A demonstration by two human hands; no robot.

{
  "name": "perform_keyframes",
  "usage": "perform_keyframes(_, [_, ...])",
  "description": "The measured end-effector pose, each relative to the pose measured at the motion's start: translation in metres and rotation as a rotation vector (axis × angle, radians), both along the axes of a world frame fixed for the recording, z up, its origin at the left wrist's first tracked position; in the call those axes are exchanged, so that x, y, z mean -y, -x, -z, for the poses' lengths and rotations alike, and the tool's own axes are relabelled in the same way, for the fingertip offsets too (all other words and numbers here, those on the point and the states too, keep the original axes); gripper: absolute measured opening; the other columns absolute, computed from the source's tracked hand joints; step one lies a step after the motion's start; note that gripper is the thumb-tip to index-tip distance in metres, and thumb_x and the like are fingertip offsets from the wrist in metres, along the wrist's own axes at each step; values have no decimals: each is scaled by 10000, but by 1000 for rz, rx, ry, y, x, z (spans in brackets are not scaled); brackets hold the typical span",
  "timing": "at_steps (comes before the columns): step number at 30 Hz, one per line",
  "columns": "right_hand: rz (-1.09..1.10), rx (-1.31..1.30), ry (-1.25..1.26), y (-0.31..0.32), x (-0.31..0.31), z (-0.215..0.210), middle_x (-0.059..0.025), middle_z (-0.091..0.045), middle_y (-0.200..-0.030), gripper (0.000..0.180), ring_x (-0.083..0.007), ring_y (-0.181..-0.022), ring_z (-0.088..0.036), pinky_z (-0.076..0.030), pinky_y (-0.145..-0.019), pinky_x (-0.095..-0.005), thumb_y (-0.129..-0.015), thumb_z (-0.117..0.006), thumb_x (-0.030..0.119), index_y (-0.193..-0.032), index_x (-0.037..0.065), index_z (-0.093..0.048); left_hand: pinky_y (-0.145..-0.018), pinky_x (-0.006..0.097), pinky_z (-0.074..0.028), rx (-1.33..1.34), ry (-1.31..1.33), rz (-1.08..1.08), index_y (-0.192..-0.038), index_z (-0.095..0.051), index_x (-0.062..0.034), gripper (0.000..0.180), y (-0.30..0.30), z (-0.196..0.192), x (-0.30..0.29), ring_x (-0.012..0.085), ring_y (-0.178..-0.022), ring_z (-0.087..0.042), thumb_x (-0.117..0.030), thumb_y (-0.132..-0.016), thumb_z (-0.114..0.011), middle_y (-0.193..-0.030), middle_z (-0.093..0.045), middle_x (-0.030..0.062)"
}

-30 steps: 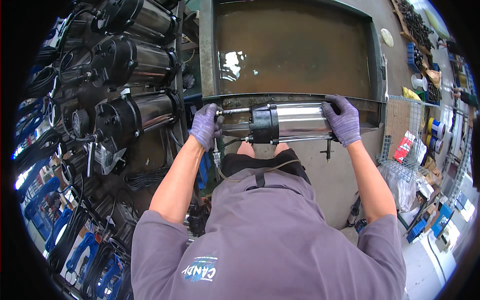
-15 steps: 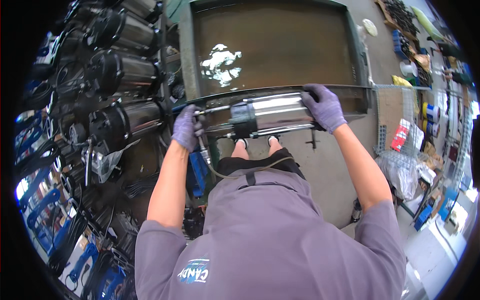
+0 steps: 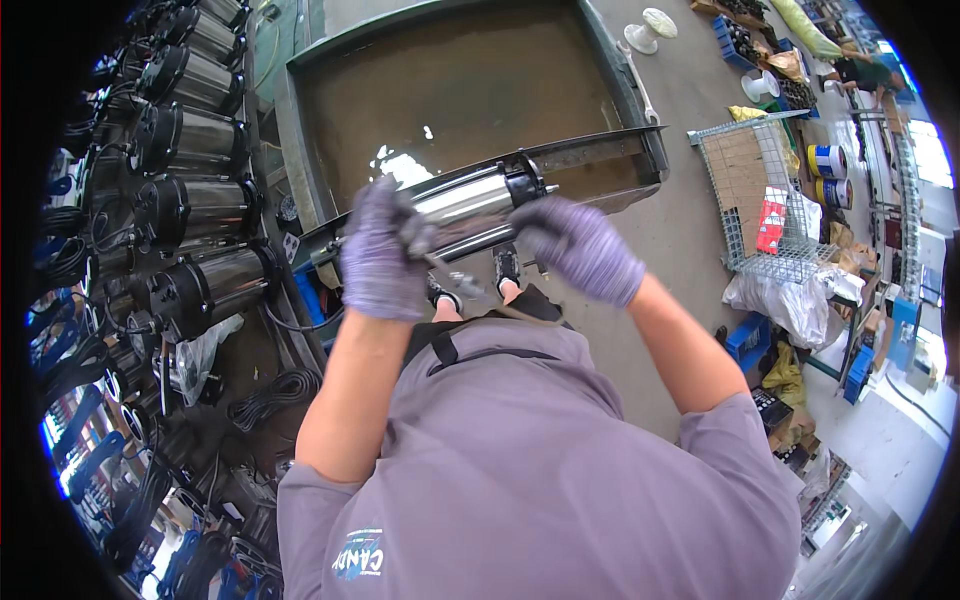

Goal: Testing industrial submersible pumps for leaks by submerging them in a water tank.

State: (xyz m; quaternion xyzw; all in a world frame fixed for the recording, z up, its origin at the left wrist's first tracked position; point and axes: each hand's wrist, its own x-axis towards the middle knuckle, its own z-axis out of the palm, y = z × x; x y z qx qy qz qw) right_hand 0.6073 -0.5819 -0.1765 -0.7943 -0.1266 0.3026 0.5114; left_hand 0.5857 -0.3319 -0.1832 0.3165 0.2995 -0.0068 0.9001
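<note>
Fingers (image 3: 417,236) curl on left hand (image 3: 382,258) and inward-slanting right hand (image 3: 586,250); cannot tell their hold

Cylinder (image 3: 468,197) smooth, glossy metal; end cap (image 3: 522,178) duller; left glove (image 3: 380,265) and right glove (image 3: 592,250) matt knit cloth; shirt (image 3: 580,440) matt cloth; bag (image 3: 790,308) crinkled, shiny plastic; cage (image 3: 745,124) metal wire

At 12 o'clock a steel cylinder (image 3: 462,197) is lying along a tank (image 3: 296,150); the left hand (image 3: 384,255) is holding a hose fitting (image 3: 458,279), the right hand (image 3: 582,248) is showing blurred toward 2 o'clock.
</note>
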Motion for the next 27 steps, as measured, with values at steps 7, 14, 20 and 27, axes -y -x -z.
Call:
perform_keyframes(7, [28, -5, -21, 63, 33, 37, -62, -717, -1004, 315, -198, -823, -679, -581, -778, -356, -1068, -557, 204, -1350, 72, -610, -815, 321, -589, 267, -685, 482, -1295, -599, -73, 401, -2, 2, 63, 168, -955, -682, -374, -1038, -661, -1086, -675, 92])
perform_keyframes(14, [411, -222, -285, 43, 127, 50, -8, -551, -718, 364, -96, -644, -554, -521, -640, -276, -1073, -561, 246, -1346, 6, -577, -1075, 471, -466, 302, -1790, 613, -1274, -619, -39, 604, 8, 53, -15, 385, -1230, -584, -284, -785, -876, -1261, -648, 193])
perform_keyframes(20, [612, -209, -76, 9, 158, 86, 33, -503, -679, 425, -73, -529, -463, -441, -491, -264, -1087, -529, 478, -1308, 124, -612, -1137, 465, -441, 208, -1878, 599, -1390, -565, -53, 787, 30, 73, -32, 393, -1291, -550, -261, -713, -909, -1377, -579, 204])
perform_keyframes(27, [856, -56, 200, -60, 221, 128, -106, -670, -763, 379, -204, -568, -625, -531, -556, -370, -1087, -527, 412, -1264, 112, -674, -1143, 427, -448, -94, -1436, 534, -1580, -372, -95, 954, 100, 104, -73, 375, -1332, -563, -181, -780, -883, -1465, -559, 213])
